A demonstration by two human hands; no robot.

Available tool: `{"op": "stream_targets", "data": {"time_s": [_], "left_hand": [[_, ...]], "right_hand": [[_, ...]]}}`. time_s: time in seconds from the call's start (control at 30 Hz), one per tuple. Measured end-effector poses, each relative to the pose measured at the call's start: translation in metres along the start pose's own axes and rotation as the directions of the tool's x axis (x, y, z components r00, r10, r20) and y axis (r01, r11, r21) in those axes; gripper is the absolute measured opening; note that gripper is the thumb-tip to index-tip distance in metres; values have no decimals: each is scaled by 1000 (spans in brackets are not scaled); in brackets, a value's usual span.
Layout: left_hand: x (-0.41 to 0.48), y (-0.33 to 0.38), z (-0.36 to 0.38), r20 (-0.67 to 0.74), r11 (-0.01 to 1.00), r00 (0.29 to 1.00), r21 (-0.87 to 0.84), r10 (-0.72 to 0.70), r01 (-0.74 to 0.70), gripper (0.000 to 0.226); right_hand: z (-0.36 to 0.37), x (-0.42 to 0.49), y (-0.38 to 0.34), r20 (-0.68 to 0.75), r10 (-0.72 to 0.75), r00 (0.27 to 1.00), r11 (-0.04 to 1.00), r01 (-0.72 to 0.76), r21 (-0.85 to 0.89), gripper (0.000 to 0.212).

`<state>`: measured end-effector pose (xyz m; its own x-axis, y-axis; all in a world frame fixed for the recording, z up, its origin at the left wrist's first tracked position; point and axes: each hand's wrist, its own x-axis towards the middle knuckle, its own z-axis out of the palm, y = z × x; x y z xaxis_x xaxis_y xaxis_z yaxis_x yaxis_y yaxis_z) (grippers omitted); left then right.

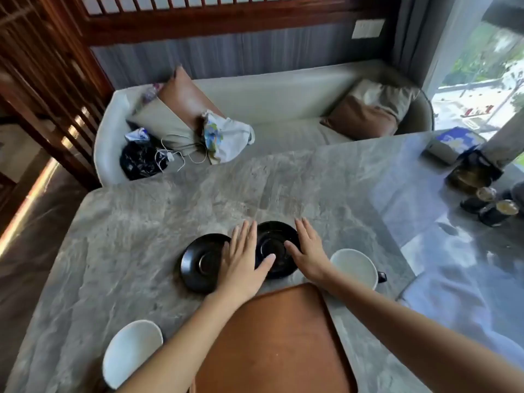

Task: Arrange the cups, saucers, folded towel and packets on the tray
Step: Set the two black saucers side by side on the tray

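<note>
We judge the task barely begun: our flat brown leather-look tray (278,336) lies bare in front of us on the grey marble table (141,222), and nothing sits on it yet.

Working from the left, one white round cup (131,351) stands on the table just beside the tray's left edge. Beyond the tray's far edge, a glossy black round saucer (202,262) lies on the marble, with our left hand (243,262) spread open and flat over its right side, fingers extended, thumb reaching onto a second black saucer (276,245) touching or slightly overlapping the first. Our right hand (307,255) is also open and flat, palm down at that second saucer's right rim, thumb over its surface; neither hand grips anything.

Further right, a second white cup with a dark handle (355,266) stands near the tray's far right corner.

We cannot make out a folded towel or packets with any certainty. Both saucers and both cups are left to place.
</note>
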<state>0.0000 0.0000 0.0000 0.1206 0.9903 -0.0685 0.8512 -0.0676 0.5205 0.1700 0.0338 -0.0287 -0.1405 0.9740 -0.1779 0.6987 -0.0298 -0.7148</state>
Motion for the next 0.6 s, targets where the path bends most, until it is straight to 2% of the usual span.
{"op": "stream_targets", "data": {"time_s": [0.07,0.13,0.2,0.23,0.4,0.47,0.53,0.6], "left_hand": [[4,3,16,12,926,985,-339,-174,167,64],[4,4,33,73,719,924,-606,-376,340,48],[1,5,47,175,460,832,-764,-526,452,39],[0,4,54,207,375,793,-794,-573,478,35],[0,0,71,329,73,642,-853,-693,517,14],[2,-3,73,395,-36,590,-850,-704,526,22],[4,-7,75,453,-106,575,-838,-681,535,33],[5,-10,74,473,-109,581,-828,-662,550,37]], "right_hand": [[8,1,6,-21,104,994,988,-101,113,63],[20,0,12,-21,177,984,966,-169,197,58],[28,-1,19,-33,242,970,936,-224,272,55],[32,-1,22,-55,260,964,926,-233,296,54],[47,-3,29,-157,369,916,875,-285,393,46],[49,1,31,-158,401,902,861,-313,400,45],[51,6,33,-130,417,899,856,-341,389,41],[52,9,34,-119,428,896,852,-356,382,39]]}}
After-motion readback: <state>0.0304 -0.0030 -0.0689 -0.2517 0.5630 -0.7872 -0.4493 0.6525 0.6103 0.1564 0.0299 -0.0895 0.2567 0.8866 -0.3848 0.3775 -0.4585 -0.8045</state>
